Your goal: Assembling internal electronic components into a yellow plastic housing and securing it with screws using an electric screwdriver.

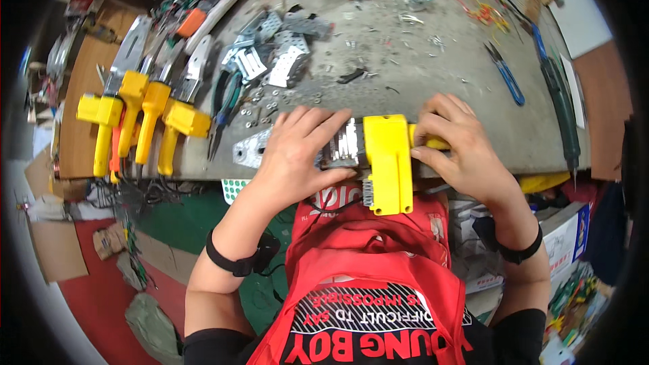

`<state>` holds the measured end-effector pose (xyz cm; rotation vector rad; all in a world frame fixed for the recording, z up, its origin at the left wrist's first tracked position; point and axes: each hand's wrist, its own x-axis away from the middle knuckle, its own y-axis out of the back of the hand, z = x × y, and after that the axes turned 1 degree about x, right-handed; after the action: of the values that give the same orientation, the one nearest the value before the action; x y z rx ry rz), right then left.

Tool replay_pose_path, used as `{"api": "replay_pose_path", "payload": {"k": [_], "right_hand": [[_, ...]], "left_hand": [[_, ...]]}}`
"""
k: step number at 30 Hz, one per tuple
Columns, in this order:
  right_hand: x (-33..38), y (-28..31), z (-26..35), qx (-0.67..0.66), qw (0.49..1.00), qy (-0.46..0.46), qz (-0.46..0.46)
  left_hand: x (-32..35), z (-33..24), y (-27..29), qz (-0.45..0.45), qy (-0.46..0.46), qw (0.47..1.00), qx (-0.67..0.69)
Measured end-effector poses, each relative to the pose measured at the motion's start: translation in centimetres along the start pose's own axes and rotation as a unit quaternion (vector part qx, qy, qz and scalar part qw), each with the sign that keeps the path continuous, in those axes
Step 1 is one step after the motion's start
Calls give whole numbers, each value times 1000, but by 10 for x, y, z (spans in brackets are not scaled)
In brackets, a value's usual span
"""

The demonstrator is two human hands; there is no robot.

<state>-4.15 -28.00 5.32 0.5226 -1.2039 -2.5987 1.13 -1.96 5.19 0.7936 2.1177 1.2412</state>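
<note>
Across the near table edge lies a yellow-cased pipe welding iron (391,155), its flat metal plate (253,150) pointing left and a finned metal part next to the casing. My left hand (297,152) is wrapped over the metal section, thumb underneath, fingers on top. At the other end, my right hand (456,142) grips the yellow handle (433,142) between thumb and fingers. Teal-handled pliers (226,98) rest left of my left hand, beside several small nuts (260,109). Part of the plate is hidden under my left hand.
Several similar yellow irons (135,118) lie at the left table edge. Bent metal brackets (284,44) are heaped behind the pliers. To the right lie blue-handled snips (506,76) and a dark green electric screwdriver (560,105) on a blue cord. Loose wires (485,15) sit far right.
</note>
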Motion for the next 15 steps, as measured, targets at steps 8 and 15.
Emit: {"api": "replay_pose_path", "payload": {"k": [8,15], "right_hand": [[3,4,29,36,996,24,-80],[-31,30,118,-267,934,236,-19]], "left_hand": [[16,7,0,-10,-1,999,52],[19,49,44,-142,90,985,-27]]}}
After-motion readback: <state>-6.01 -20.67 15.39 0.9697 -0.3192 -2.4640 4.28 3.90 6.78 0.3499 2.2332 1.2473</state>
